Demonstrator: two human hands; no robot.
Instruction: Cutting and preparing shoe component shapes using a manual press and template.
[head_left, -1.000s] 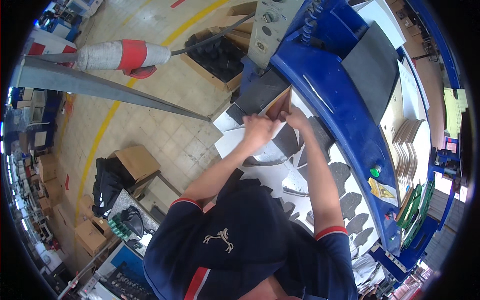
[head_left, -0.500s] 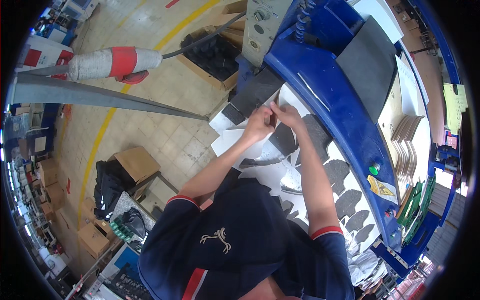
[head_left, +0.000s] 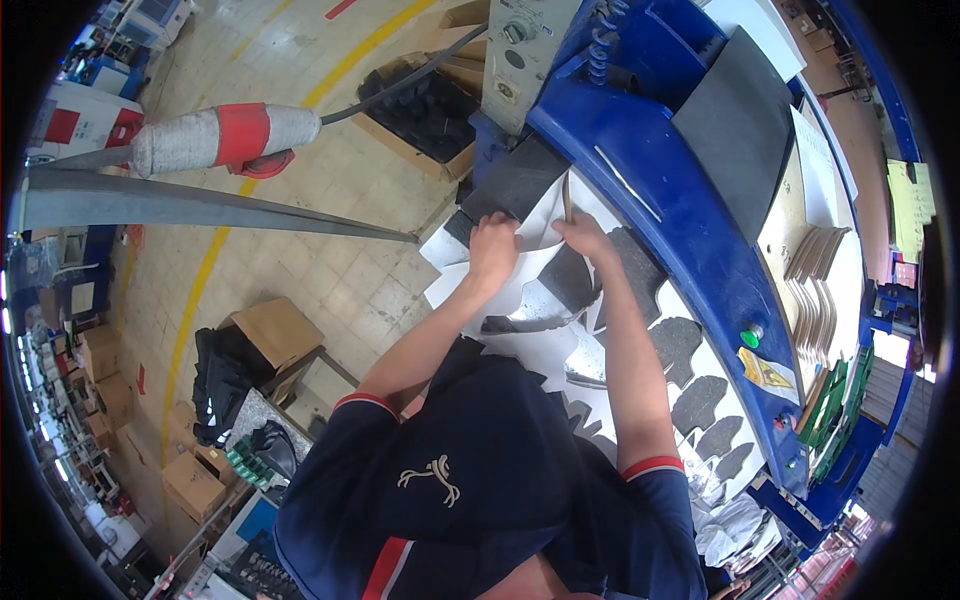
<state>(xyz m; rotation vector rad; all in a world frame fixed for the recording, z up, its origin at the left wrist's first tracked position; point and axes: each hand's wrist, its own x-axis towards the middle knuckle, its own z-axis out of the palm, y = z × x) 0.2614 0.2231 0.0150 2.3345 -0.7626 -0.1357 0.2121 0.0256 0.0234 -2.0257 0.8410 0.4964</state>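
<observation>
My left hand (head_left: pixel 494 252) lies over a white sheet (head_left: pixel 520 285), its fingers curled down at the sheet's upper edge; what they hold there is partly hidden. Just to the right, my right hand (head_left: pixel 586 238) pinches a thin, tan-edged strip (head_left: pixel 568 200) that stands up from the white material. Between and below the hands a dark grey cut piece (head_left: pixel 568 278) shows. More dark, curved cut pieces (head_left: pixel 678 350) lie on white sheeting beside my right forearm. A dark grey slab (head_left: pixel 515 180) sits beyond my left hand.
A blue machine (head_left: pixel 640 150) with a green button (head_left: pixel 751 336) curves along the right. On it rest a dark sheet (head_left: pixel 735 130) and stacked curved tan pieces (head_left: pixel 818 280). Left are a metal beam (head_left: pixel 220 205), a red-and-white plug connector (head_left: pixel 230 137) and a carton (head_left: pixel 275 345).
My hands have moved apart, the left one leftward and the right one slightly right and down. The white sheet between them is more exposed, and the tan-edged strip now shows above my right hand.
</observation>
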